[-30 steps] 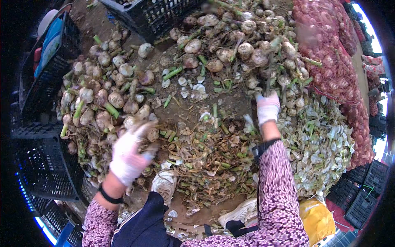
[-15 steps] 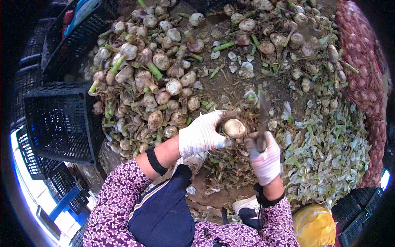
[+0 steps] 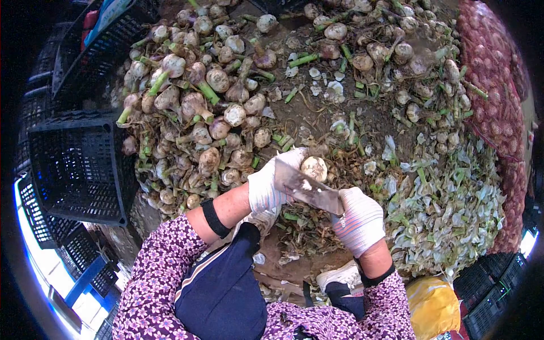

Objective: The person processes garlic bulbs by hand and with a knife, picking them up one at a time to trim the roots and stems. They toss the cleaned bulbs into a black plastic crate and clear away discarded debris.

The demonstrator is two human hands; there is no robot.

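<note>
My left hand (image 3: 271, 182), in a striped white glove, grips a pale garlic bulb (image 3: 314, 169) at its fingertips. Gloved as well, my right hand (image 3: 358, 221) is closed round the handle of a knife (image 3: 307, 190). The broad blade points left, lying just below the bulb and in front of part of my left hand. Whether the blade touches the bulb I cannot tell. Beneath the hands are brown roots and trimmings (image 3: 317, 232).
Garlic bulbs with stems (image 3: 195, 105) are heaped at upper left, more (image 3: 405, 54) at upper right. Peeled skins (image 3: 453, 209) pile up at right beside red net sacks (image 3: 490, 73). A black crate (image 3: 79, 170) stands left, a yellow bag (image 3: 433, 306) lower right.
The knife has swung from upright, right of the bulb, to slanting across in front of my left hand. The bulb has shifted slightly left and up, its cut face turned more into view.
</note>
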